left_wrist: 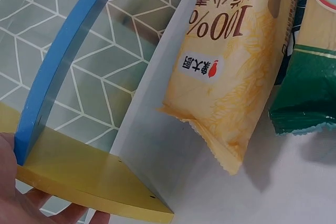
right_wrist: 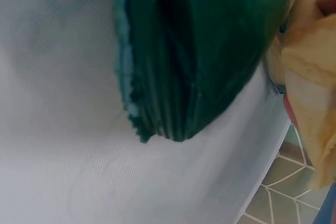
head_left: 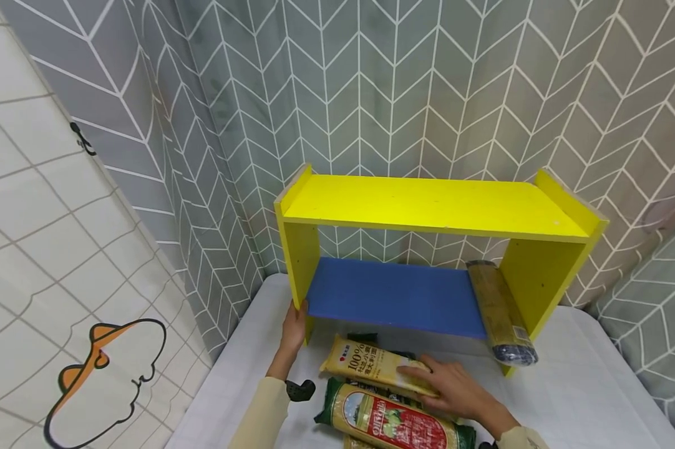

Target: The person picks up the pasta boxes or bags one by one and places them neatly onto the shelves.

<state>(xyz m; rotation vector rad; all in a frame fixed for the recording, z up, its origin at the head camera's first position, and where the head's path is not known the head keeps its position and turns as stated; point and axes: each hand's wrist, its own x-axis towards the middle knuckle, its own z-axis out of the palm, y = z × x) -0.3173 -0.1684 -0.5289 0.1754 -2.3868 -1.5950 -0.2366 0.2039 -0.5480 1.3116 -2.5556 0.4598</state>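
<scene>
My left hand (head_left: 294,329) grips the lower front of the left side panel of a yellow and blue shelf unit (head_left: 427,201). In the left wrist view its fingers (left_wrist: 71,213) wrap round the yellow panel edge, just below the blue board. My right hand (head_left: 455,388) holds the right end of a pale yellow pasta packet (head_left: 365,360), which lies slanted in front of the shelf. Right before it lies a green-ended pasta packet (head_left: 396,419) with a red label. Its green end (right_wrist: 210,56) fills much of the right wrist view.
A long brown packet (head_left: 497,305) lies along the right side of the blue board (head_left: 393,293), its near end overhanging the front edge. Other dark packets sit partly hidden under the pasta. A white cloth (head_left: 584,386) covers the table, with a patterned curtain (head_left: 382,87) behind.
</scene>
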